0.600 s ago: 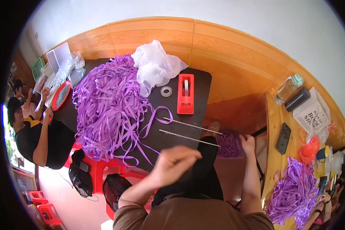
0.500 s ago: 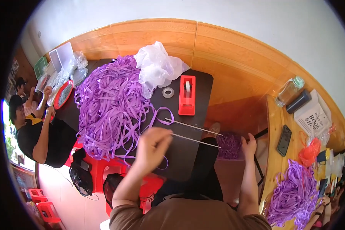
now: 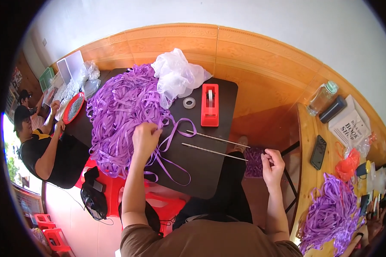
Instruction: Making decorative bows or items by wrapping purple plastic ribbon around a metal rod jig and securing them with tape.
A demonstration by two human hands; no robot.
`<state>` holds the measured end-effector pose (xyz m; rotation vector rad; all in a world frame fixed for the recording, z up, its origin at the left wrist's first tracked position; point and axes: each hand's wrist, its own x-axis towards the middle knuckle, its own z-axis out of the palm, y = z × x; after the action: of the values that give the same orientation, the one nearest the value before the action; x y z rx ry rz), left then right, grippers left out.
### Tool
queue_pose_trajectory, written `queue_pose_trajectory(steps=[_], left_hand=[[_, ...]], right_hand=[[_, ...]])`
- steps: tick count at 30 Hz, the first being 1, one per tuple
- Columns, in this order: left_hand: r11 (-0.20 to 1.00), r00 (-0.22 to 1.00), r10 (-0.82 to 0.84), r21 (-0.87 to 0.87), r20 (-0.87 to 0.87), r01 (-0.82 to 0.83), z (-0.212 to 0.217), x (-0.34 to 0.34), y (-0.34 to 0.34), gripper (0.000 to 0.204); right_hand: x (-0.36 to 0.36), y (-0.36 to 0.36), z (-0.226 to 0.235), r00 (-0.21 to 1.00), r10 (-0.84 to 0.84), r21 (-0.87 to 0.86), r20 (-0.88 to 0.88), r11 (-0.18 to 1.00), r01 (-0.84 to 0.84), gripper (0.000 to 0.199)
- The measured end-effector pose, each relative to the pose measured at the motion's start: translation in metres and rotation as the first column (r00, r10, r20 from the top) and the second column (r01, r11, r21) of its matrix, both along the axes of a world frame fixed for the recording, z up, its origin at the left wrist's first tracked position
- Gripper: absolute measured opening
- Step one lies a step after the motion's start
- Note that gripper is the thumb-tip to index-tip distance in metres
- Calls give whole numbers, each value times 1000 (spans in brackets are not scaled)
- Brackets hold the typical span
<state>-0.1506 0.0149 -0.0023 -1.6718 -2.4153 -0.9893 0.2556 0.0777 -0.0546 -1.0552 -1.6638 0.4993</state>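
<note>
My left hand [image 3: 146, 139] is at the near right side of a large heap of purple ribbon [image 3: 120, 107] on the dark table, its fingertips pinched on a ribbon strand. Two thin, pale rods [image 3: 214, 152] lie side by side and stick out past the table's right edge. A loose ribbon loop [image 3: 188, 121] lies by their left ends. My right hand [image 3: 273, 169] is just beyond the rods' right ends, apart from them. Its thumb and fingers are curled together; whatever may be between them is too small to make out.
Behind the rods stand a red tape dispenser [image 3: 209, 105], a tape roll [image 3: 189, 103] and a white plastic bag [image 3: 180, 77]. A container of purple ribbon [image 3: 254, 162] sits below. The right-hand wooden table holds a phone [image 3: 318, 152], bottles and more ribbon [image 3: 330, 214]. People sit at left.
My left hand has moved from beside the rods' left ends leftward to the ribbon heap. My right hand has shifted slightly toward the rods, and its fingers have drawn together.
</note>
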Motion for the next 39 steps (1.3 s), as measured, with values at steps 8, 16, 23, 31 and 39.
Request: queue_pose_trajectory(steps=[8,16,23,31,39], left_hand=[[991,992,-108,90,60,103,123,32,19,17],[921,888,-387,-60,-249,385,178,46,24,17],[775,775,-631,16,-35,632,194,103,19,13],[817,781,-547,10,-301,576,172,76,28,9],[916,910,-367,99,-191,390,161,34,16,10]], right_hand=[[-35,-21,76,987,160,133,-23,979,-156,18],[-64,-20,116,891,439,47,-116,898,-436,19],[-116,7,149,728,621,-31,-292,754,-656,44],[-136,19,145,530,648,-154,-547,544,-825,7],[-120,-1,155,610,668,-71,-427,648,-758,3]])
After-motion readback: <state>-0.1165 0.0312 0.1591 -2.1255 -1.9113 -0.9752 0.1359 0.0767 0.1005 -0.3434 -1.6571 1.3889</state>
